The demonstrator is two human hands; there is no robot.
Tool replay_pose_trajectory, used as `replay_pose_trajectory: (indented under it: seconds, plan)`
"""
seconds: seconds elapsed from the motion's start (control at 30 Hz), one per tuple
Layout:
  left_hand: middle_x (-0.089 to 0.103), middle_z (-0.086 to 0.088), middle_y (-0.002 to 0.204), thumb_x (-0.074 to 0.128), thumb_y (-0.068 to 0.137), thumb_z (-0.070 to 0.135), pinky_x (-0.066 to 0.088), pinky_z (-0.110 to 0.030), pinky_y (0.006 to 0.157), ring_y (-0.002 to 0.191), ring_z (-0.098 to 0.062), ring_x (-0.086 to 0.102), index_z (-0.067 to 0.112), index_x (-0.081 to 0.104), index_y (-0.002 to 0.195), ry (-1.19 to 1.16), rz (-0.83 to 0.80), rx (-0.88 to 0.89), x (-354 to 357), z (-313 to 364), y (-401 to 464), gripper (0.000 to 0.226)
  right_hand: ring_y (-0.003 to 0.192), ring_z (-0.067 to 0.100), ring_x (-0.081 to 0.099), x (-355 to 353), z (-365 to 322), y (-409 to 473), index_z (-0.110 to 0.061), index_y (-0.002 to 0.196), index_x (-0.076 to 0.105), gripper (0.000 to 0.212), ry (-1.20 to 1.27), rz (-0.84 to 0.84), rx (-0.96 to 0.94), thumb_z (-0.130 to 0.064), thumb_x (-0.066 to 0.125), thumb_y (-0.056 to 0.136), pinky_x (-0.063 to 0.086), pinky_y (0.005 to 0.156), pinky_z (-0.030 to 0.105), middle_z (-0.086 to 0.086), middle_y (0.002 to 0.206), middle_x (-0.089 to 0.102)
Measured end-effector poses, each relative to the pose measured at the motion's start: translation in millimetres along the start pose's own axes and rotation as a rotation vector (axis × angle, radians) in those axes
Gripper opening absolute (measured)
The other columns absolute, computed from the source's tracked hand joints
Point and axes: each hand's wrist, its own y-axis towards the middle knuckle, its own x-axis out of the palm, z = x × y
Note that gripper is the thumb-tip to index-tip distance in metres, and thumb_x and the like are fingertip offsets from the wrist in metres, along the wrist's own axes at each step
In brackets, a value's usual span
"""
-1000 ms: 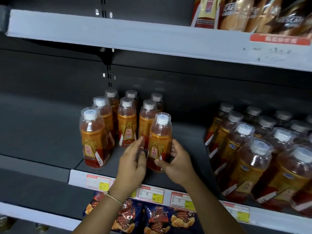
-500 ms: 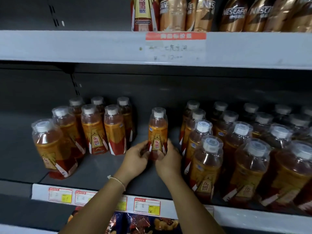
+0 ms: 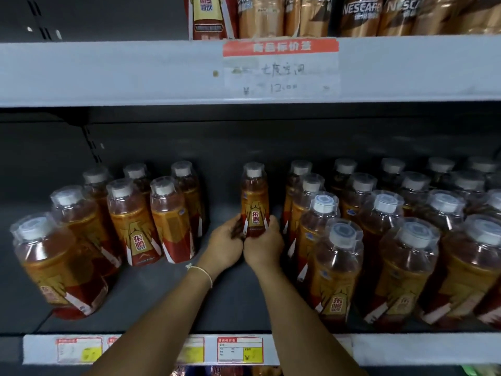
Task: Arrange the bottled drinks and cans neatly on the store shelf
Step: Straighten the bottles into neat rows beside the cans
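- My left hand (image 3: 223,244) and right hand (image 3: 264,245) both curl round the base of one upright bottle (image 3: 254,198), mid-shelf (image 3: 168,302).
- Its orange-red label reads 东鹏; white cap, amber drink.
- Matching bottles (image 3: 130,221) at 9 o'clock, more (image 3: 376,226) at 3.
- At 12, Nescafé bottles (image 3: 360,14); price tag (image 3: 282,69) reads ¥12.00.

The clear plastic bottle of amber drink (image 3: 254,202) is showing an orange and red label with a white cap. The dark grey metal shelf (image 3: 238,302) is carrying white price tags with red and yellow fields (image 3: 240,350). Brown coffee bottles (image 3: 360,16) are displaying white lettering.
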Motion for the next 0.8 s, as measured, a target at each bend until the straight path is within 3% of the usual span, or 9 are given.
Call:
replay_pose_trajectory:
  seconds: [0.1,0.2,0.3,0.37,0.53,0.67,0.8]
  plan:
    - [0.057,-0.005,0.135,0.045,0.087,-0.022,0.04,-0.021,0.107,0.119,-0.004,0.056,0.012,0.046,0.14,-0.072,-0.013,-0.045,1,-8,5,0.063,0.123,0.026,0.057,4,3,2,-0.023,0.146,0.041,0.066,0.017,-0.006,0.011,-0.007,0.062,0.086,0.047,0.105,0.046,0.005,0.131,0.06]
    - [0.055,-0.007,0.135,0.033,0.084,-0.03,0.039,-0.027,0.11,0.126,-0.014,0.053,0.015,0.045,0.136,-0.174,-0.041,-0.066,2,-14,12,0.069,0.134,0.024,0.049,5,6,7,-0.027,0.155,0.032,0.073,0.05,-0.031,0.038,-0.003,0.053,0.089,0.04,0.113,0.045,0.003,0.145,0.053]
    - [0.057,0.0,0.128,0.021,0.077,-0.036,0.043,-0.017,0.102,0.117,-0.004,0.057,0.024,0.045,0.126,-0.258,-0.078,-0.091,1,-18,18,0.081,0.138,0.024,0.045,4,8,12,-0.023,0.155,0.033,0.072,0.095,-0.041,0.028,0.002,0.048,0.09,0.037,0.116,0.045,0.005,0.149,0.049]
    - [0.057,0.004,0.125,0.017,0.072,-0.037,0.044,-0.013,0.098,0.113,0.002,0.058,0.021,0.044,0.13,-0.265,-0.122,-0.085,0,-21,20,0.086,0.138,0.025,0.046,3,9,15,-0.02,0.153,0.037,0.068,0.105,-0.05,0.001,0.004,0.046,0.09,0.036,0.116,0.045,0.007,0.148,0.051]
    - [0.048,-0.003,0.139,0.022,0.073,-0.035,0.032,-0.025,0.113,0.132,-0.01,0.044,0.005,0.033,0.147,-0.2,-0.147,-0.06,-4,-25,22,0.085,0.142,0.025,0.039,2,12,18,-0.023,0.158,0.025,0.071,0.005,-0.104,-0.029,0.0,0.044,0.093,0.032,0.118,0.045,0.005,0.155,0.043]
    - [0.045,-0.002,0.14,0.025,0.075,-0.033,0.031,-0.017,0.111,0.133,-0.008,0.041,0.003,0.032,0.147,-0.098,-0.151,-0.025,-7,-22,18,0.081,0.144,0.024,0.035,1,14,17,-0.025,0.16,0.016,0.077,-0.031,-0.127,-0.027,0.001,0.045,0.093,0.03,0.12,0.044,0.004,0.159,0.036]
    - [0.05,0.007,0.129,0.038,0.086,-0.023,0.031,-0.004,0.102,0.125,-0.004,0.044,0.005,0.047,0.139,0.079,-0.026,0.083,-14,-4,2,0.061,0.136,0.028,0.046,-2,10,8,-0.016,0.15,0.04,0.067,-0.023,0.004,-0.151,0.005,0.05,0.088,0.037,0.115,0.046,0.011,0.145,0.051]
